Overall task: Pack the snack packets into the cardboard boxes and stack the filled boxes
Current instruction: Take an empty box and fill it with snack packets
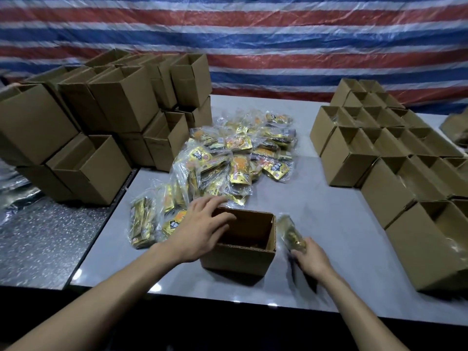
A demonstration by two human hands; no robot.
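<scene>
Nearest, an open box (240, 259) stands on the table (316, 198) between the person's hands. The left hand (202, 231) lies over its left rim, fingers spread and loose, gripping nothing. Just right of the box, the right hand (310, 257) has its fingers curled round a gold packet (291, 234) (blurred, so its print is unreadable). Beyond the box lies a pile (235, 153) of packets in clear bags. Farther left rises a stack (101, 110) of boxes; to the right, rows (379, 148) of open boxes stand side by side. A striped tarp (253, 34) hangs behind.
</scene>
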